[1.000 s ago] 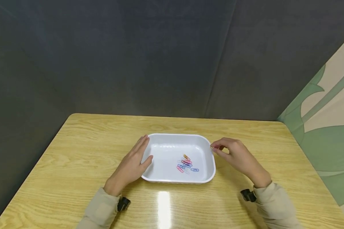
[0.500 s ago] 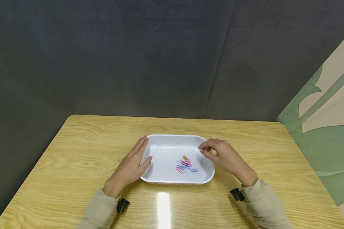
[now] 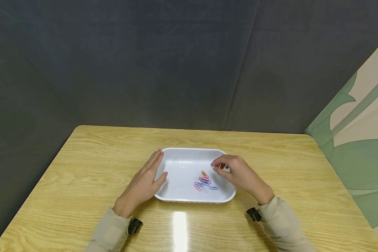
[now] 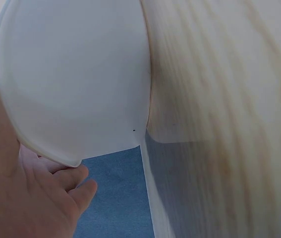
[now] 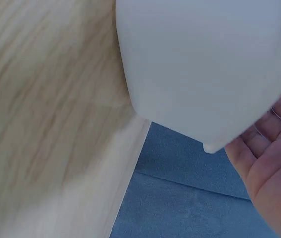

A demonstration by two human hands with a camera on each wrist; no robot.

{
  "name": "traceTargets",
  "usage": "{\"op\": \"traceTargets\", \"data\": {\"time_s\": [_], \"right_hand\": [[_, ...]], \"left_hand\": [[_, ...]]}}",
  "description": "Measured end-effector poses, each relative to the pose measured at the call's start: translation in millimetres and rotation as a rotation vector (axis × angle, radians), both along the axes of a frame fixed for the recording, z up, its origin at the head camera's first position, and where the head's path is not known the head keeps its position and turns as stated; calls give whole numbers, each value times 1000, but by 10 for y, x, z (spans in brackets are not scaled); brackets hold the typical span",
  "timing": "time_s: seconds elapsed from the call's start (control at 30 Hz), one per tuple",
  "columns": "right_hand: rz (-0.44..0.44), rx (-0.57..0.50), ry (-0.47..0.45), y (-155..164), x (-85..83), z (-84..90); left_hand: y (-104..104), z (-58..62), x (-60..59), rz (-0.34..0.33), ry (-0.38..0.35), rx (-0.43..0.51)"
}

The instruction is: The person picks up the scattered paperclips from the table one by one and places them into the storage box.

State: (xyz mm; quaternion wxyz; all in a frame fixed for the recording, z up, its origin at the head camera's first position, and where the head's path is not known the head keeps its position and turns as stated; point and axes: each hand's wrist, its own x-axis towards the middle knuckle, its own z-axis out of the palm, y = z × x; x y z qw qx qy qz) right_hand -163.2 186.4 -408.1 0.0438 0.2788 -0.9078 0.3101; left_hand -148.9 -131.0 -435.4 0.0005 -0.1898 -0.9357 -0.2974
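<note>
A white rectangular tray [image 3: 192, 200] sits on the wooden table, with a small pile of coloured paper clips [image 3: 204, 180] right of its middle. A blue paper clip [image 3: 213, 188] lies slightly apart from that pile. My left hand [image 3: 143, 183] rests along the tray's left rim, fingers straight and thumb over the inside. Above the tray's right part, my right hand [image 3: 239, 173] pinches a small pale paper clip [image 3: 212, 167] between thumb and fingertips. Both wrist views mostly show the tray's outer wall [image 4: 81, 74]; the right hand's fingertips are hidden behind it in the right wrist view.
The wood-grain table [image 3: 113, 147] extends around the tray, with a bright light reflection in front. A dark curtain [image 3: 160, 70] hangs behind its far edge. A wall with a green leaf pattern [image 3: 365, 168] stands at the right.
My right hand has moved left from the tray's right rim to over its inside, still pinching the small paper clip. The left hand stays on the left rim.
</note>
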Motion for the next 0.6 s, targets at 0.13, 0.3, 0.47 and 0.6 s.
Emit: {"op": "traceTargets", "data": {"time_s": [0.13, 0.3, 0.47, 0.6], "right_hand": [[7, 11, -15, -25, -16, -25], [9, 22, -39, -52, -35, -58], [3, 32, -55, -79, -47, -86], [9, 50, -76, -116, -67, -102]], "left_hand": [[0, 6, -4, -2, -2, 0], [1, 4, -8, -3, -1, -4], [10, 4, -6, 1, -4, -9], [-2, 8, -8, -3, -3, -7]]}}
